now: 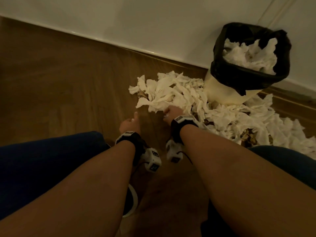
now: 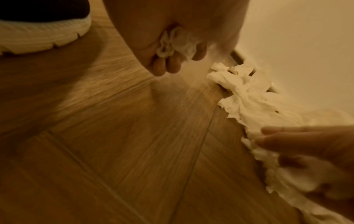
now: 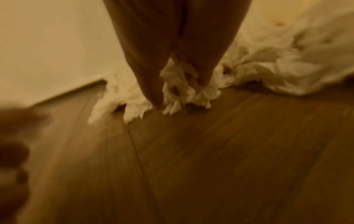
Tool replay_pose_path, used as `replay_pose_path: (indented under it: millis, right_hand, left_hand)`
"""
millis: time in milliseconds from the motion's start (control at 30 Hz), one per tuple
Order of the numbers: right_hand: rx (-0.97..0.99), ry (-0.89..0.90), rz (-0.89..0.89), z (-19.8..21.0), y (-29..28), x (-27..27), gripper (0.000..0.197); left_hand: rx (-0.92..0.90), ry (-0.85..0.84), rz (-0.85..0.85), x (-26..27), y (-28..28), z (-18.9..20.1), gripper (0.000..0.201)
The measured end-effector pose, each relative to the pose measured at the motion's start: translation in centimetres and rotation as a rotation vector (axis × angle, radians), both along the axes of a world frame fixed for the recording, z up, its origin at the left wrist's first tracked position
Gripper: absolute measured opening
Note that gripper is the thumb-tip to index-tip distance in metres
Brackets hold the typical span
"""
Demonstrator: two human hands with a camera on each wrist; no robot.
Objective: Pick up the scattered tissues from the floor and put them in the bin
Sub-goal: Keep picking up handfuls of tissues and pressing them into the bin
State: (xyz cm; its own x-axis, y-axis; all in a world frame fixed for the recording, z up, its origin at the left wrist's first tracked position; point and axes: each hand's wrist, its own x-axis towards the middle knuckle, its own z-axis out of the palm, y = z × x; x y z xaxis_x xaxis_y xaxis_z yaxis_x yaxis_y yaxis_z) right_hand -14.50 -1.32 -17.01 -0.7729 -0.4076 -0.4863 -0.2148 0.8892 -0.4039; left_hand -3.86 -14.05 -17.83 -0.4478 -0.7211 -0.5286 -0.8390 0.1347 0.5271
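White crumpled tissues lie in a long pile on the wooden floor, running from the wall past the bin to the right. The bin is cream with a black liner and has tissues inside. My right hand is at the pile's near edge, and its fingers curl into a clump of tissues. My left hand hovers over bare floor left of the pile, with its fingers curled round a small tissue wad.
A white wall with a skirting board runs diagonally behind the pile and the bin. My shoe stands on the floor just behind the left hand. My knees in blue fabric frame both forearms. Bare wooden floor spreads to the left.
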Motion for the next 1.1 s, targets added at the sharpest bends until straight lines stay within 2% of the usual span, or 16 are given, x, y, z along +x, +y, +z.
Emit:
replay_pose_path:
  millis: [67,133,200,233,267,300,433,467,533,567,633,700,833,900,1000,1100]
  right_hand:
    - [-0.136,-0.117,-0.221,0.6,0.3,-0.4,0.028]
    - [-0.239,-0.298,-0.428,1.3,0.6,-0.7,0.038]
    - [-0.430,-0.519,-0.686,2.0,0.7,-0.7,0.045]
    - [-0.515,-0.641,-0.754,2.7,0.9,-0.4,0.041]
    - [-0.571,-0.695,-0.721,3.2,1.4,-0.3,0.034]
    - [-0.636,-0.772,-0.782,3.5,1.9,-0.3,0.030]
    - [-0.849,-0.808,-0.887,4.0,3.9,-1.5,0.023]
    - [-0.859,-0.807,-0.860,4.5,4.4,-1.7,0.022]
    - [-0.773,-0.786,-0.692,5.4,5.7,-2.2,0.018]
    - [-0.718,-0.776,-0.612,5.7,6.5,-2.3,0.022]
    - [-0.627,-0.717,-0.464,5.9,7.8,-3.1,0.047]
    - [-0.554,-0.669,-0.359,6.5,8.7,-3.4,0.052]
    - [-0.369,-0.587,-0.379,6.8,11.4,-3.0,0.054]
    - [-0.351,-0.601,-0.427,6.4,12.7,-2.6,0.058]
    - [-0.339,-0.603,-0.353,6.7,13.5,-2.2,0.050]
    - [-0.414,-0.615,-0.398,7.4,14.1,-2.0,0.050]
  left_hand:
    - [-0.057,-0.047,-0.118,-0.1,0.0,0.3,0.038]
    - [-0.056,-0.026,-0.143,-0.1,0.1,0.2,0.025]
    - [-0.019,0.032,-0.137,0.1,0.6,0.0,0.032]
    - [-0.010,0.069,-0.118,0.3,0.9,0.0,0.033]
    - [-0.014,0.091,-0.101,0.3,1.1,0.1,0.032]
    - [-0.006,0.096,-0.094,0.3,1.3,0.2,0.030]
    - [0.067,0.003,-0.195,-0.5,2.1,0.9,0.034]
    - [0.066,-0.013,-0.230,-0.6,2.2,0.9,0.035]
    - [0.064,-0.023,-0.278,-0.8,2.5,1.2,0.039]
    - [0.056,-0.037,-0.310,-1.0,2.7,1.3,0.040]
    - [0.016,-0.070,-0.386,-1.2,3.0,1.6,0.039]
    - [-0.020,-0.072,-0.391,-1.3,3.3,1.9,0.038]
    - [-0.048,-0.075,-0.363,-1.3,4.0,2.1,0.035]
    - [-0.051,-0.103,-0.389,-1.0,4.1,1.8,0.035]
    - [0.041,-0.089,-0.283,-0.5,4.7,1.7,0.044]
    - [0.016,-0.117,-0.321,-0.8,5.6,2.5,0.043]
